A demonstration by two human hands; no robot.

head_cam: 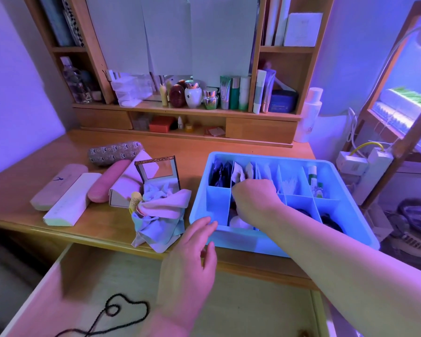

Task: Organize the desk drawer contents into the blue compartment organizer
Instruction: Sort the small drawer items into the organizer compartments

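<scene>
My right hand (253, 198) reaches down into the blue organizer (350, 215), its fingers curled under and hidden behind the knuckles, so I cannot tell whether they hold anything. It sits over the middle compartments, just in front of a row of upright packets (238, 173) in the far left slots. My left hand (192, 254) rests with relaxed, slightly spread fingers touching the organizer's near left corner, gripping nothing. The organizer lies on the right side of the wooden bench (180, 147); its far right slots hold cotton swabs (289, 184) and a small green tube (312, 177), and dark objects lie in the near right compartments. Just left of the organizer is a crumpled heap of pastel cloths (161, 212), with a small open box (159, 173) behind it. Further left lie four long cases in a row, two cream, one pink (107, 181), and a patterned one (116, 152) at the back. Below my arms the drawer (83, 288) stands open, with a dark beaded cord (117, 310) inside.
</scene>
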